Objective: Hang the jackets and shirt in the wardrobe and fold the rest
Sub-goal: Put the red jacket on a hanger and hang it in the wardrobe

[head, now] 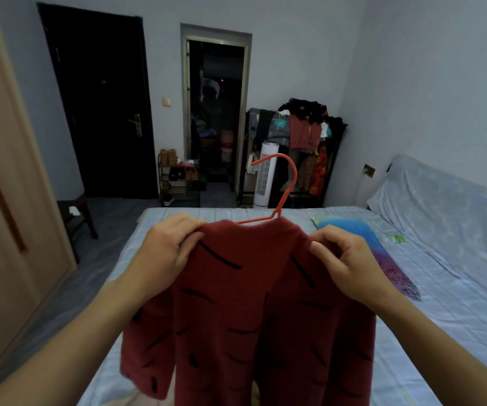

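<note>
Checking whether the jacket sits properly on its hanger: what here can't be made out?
- Head view: the orange hanger's arms, hidden inside the red jacket.
- Jacket hem, cut off by the bottom edge.
- Left hand's fingertips, tucked under the shoulder fabric.
- Wardrobe interior, cut off at left.

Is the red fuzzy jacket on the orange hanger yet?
Yes: the red fuzzy jacket drapes from the orange hanger, whose hook rises above its collar.

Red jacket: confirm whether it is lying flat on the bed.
No, both hands, left hand and right hand, hold the red jacket up on an orange hanger.
</note>
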The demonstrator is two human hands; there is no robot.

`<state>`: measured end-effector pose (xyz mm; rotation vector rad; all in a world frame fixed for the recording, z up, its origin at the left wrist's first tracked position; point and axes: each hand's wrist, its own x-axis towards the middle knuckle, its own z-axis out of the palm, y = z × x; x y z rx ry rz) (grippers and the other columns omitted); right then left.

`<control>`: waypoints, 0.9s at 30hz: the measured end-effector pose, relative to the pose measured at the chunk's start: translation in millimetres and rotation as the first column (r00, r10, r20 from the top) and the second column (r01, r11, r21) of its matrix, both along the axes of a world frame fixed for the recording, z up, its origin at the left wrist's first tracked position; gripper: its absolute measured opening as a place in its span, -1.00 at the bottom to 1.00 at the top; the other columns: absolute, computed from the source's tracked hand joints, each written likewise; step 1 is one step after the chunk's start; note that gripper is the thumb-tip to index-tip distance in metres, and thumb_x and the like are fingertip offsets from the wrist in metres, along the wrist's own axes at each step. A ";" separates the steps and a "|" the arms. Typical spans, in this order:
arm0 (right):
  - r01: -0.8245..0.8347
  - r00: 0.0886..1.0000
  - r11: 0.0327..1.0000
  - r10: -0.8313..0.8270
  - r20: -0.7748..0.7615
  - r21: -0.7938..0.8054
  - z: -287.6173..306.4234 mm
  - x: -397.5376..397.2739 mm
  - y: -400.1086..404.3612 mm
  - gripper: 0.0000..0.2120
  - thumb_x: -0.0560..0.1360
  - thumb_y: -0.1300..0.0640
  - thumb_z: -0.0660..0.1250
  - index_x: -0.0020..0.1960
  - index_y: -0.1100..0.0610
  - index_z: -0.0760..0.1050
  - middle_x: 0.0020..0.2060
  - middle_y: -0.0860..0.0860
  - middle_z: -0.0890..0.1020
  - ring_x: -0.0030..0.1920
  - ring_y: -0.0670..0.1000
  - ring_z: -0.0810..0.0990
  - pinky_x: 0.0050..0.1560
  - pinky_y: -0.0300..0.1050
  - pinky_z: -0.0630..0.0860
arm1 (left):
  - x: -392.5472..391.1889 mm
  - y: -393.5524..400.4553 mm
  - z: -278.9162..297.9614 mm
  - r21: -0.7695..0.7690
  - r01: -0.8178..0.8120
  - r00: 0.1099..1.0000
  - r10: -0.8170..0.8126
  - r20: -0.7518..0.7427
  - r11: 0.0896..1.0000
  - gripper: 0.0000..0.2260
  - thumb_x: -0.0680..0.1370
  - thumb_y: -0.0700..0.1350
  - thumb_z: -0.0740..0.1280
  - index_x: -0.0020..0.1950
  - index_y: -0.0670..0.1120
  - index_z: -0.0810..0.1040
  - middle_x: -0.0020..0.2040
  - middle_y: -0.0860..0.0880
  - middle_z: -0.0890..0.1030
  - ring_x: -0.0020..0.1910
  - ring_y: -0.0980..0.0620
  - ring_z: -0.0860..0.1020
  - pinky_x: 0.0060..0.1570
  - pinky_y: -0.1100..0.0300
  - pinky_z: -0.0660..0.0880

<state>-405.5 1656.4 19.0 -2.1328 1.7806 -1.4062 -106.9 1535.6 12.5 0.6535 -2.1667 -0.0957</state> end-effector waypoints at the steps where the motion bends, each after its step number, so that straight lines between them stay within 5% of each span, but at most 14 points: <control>1: -0.009 0.999 1.000 0.008 -0.038 -0.017 0.6 1.7 0.0 -0.82 0.51 0.32 0.39 -0.14 0.06 0.60 -0.28 -0.12 0.59 -0.21 -0.07 0.57 -0.16 -0.19 0.47 | -0.7 1.5 0.9 -0.013 -0.001 1.000 0.001 0.011 1.000 -0.85 0.59 -0.25 0.32 0.10 -0.26 0.63 -0.10 -0.09 0.60 -0.10 -0.07 0.58 -0.01 0.09 0.49; 9: -0.064 0.981 0.997 0.056 -0.185 -0.034 3.7 12.1 1.2 -0.89 0.50 0.32 0.41 -0.08 0.15 0.66 -0.26 -0.13 0.56 -0.21 -0.13 0.56 -0.15 -0.31 0.43 | -29.8 19.1 4.9 -0.103 0.028 0.999 -0.025 0.028 0.994 -0.83 0.59 -0.26 0.34 0.13 -0.28 0.63 -0.11 -0.13 0.60 -0.12 -0.10 0.57 -0.07 -0.02 0.56; 20: 0.021 0.978 0.999 -0.028 -0.209 -0.037 10.5 -1.0 8.3 -0.93 0.49 0.25 0.45 -0.10 0.10 0.64 -0.25 -0.07 0.59 -0.23 -0.11 0.55 -0.17 -0.36 0.40 | -15.9 16.7 -3.4 -0.086 -0.070 0.988 0.058 -0.144 0.994 -0.81 0.59 -0.19 0.31 0.11 -0.24 0.64 -0.09 -0.07 0.62 -0.08 0.03 0.56 0.03 0.23 0.49; 24: 0.010 0.995 0.999 -0.015 -0.103 -0.047 -1.2 -0.6 11.6 -0.90 0.51 0.27 0.41 -0.13 0.10 0.60 -0.25 -0.08 0.61 -0.21 -0.05 0.58 -0.16 -0.22 0.46 | -9.5 22.8 -4.5 -0.081 -0.083 0.993 0.076 -0.096 0.993 -0.83 0.59 -0.19 0.33 0.11 -0.24 0.64 -0.07 -0.07 0.62 -0.06 0.00 0.58 0.05 0.19 0.49; 27: 0.007 1.000 0.997 -0.006 0.005 -0.076 -5.5 -6.2 17.3 -0.89 0.52 0.24 0.39 -0.14 0.06 0.59 -0.24 -0.12 0.61 -0.20 -0.05 0.58 -0.17 -0.30 0.45 | -0.3 34.4 -0.5 -0.103 -0.135 0.990 0.129 -0.064 0.986 -0.78 0.61 -0.12 0.28 0.11 -0.23 0.64 -0.08 -0.05 0.60 -0.06 0.03 0.55 0.06 0.22 0.47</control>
